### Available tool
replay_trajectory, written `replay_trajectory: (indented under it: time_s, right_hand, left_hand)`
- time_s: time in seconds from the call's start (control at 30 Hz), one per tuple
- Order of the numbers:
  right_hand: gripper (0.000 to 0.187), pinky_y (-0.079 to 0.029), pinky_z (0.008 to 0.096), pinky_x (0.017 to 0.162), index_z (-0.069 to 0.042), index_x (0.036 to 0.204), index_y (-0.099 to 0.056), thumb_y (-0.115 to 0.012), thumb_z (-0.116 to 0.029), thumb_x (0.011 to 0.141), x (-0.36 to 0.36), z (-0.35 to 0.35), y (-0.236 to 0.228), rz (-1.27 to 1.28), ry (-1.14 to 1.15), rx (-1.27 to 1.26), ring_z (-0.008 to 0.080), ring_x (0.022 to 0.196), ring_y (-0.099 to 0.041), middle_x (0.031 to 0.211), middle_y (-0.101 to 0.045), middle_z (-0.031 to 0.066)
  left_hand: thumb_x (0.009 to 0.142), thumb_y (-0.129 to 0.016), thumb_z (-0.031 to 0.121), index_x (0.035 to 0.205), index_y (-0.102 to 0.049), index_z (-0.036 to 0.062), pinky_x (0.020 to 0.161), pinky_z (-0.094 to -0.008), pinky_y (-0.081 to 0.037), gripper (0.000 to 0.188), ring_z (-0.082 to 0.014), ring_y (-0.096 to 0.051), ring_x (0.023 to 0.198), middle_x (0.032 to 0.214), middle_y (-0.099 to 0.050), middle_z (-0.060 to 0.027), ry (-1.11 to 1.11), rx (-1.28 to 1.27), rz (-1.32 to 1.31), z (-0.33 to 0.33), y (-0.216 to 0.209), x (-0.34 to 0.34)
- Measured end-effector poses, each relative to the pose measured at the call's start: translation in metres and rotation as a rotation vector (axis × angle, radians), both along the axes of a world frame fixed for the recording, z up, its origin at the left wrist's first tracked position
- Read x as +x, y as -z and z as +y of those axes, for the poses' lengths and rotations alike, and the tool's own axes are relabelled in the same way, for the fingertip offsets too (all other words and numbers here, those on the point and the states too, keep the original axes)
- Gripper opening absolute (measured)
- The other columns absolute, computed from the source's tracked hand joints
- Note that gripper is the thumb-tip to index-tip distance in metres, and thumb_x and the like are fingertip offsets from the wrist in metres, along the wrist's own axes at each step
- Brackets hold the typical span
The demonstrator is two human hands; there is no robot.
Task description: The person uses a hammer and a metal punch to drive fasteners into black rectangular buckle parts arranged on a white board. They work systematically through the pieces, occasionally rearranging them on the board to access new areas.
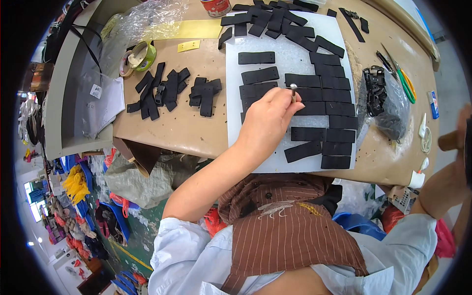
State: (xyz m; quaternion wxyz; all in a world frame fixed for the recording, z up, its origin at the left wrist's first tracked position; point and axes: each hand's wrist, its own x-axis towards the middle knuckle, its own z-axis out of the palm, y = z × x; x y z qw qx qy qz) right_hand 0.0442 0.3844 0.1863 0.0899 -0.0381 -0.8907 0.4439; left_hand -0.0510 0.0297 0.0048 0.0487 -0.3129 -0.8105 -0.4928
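Observation:
My left hand (265,120) is closed around a short metal punch (294,88), held upright over the black strips. Beneath the fingertips lies a black strip (309,109) in the middle rows. More flat black strips (339,96) are laid out in columns on a white board (238,152). Raised at the far right rim, my right hand (461,125) is closed on a wooden-handled tool (447,141). The picture's dark edge cuts off that hand and the tool's head.
Loose strip piles (205,93) and rolls of tape (142,56) sit left of the board. On the right lie black buckles (374,91) in a plastic bag, green-and-orange-handled pliers (407,86) and a small blue box (433,104). A grey drawer-like tray (59,118) stands at left.

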Motion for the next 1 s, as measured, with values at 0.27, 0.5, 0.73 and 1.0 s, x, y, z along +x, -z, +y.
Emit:
replay_trajectory:
  time_s: [0.27,0.5,0.73,1.0]
  right_hand:
    - [0.037,-0.021,0.0170,0.045,0.000,0.104,-0.052,-0.039,-0.034,0.102,-0.002,-0.093,0.048,0.054,-0.113,-0.185,-0.0006,0.049,-0.030,0.058,-0.040,-0.0069]
    - [0.038,-0.018,0.0168,0.045,0.000,0.105,-0.053,-0.039,-0.036,0.102,0.023,-0.067,0.069,-0.043,-0.045,-0.139,-0.0008,0.049,-0.027,0.060,-0.037,-0.0075]
    - [0.040,-0.019,0.0170,0.046,0.000,0.105,-0.053,-0.041,-0.038,0.102,0.039,-0.057,0.076,-0.003,0.015,-0.216,-0.0008,0.049,-0.028,0.060,-0.037,-0.0074]
    - [0.043,-0.020,0.0183,0.041,-0.003,0.104,-0.054,-0.039,-0.043,0.100,0.036,-0.048,0.047,0.205,0.181,-0.171,0.0012,0.045,-0.029,0.058,-0.038,-0.0061]
  left_hand:
    - [0.093,-0.059,0.009,0.093,-0.055,0.0002,0.070,-0.0250,-0.055,0.009,-0.0130,-0.066,0.081,0.085,-0.061,-0.0058,-0.137,0.124,-0.464,0.004,-0.003,-0.003]
    - [0.091,-0.060,0.006,0.089,-0.061,-0.0006,0.067,-0.0240,-0.054,0.007,-0.0099,-0.062,0.073,0.086,-0.064,-0.0037,0.074,-0.084,-0.212,0.038,-0.009,-0.002]
    - [0.092,-0.059,0.007,0.090,-0.060,-0.0029,0.068,-0.0248,-0.056,0.010,-0.0106,-0.064,0.080,0.094,-0.064,-0.0050,0.049,0.029,-0.355,0.043,0.009,-0.001]
    - [0.093,-0.058,0.008,0.090,-0.061,-0.0024,0.069,-0.0248,-0.057,0.011,-0.0099,-0.065,0.081,0.095,-0.065,-0.0042,0.035,0.019,-0.442,0.045,0.002,-0.001]
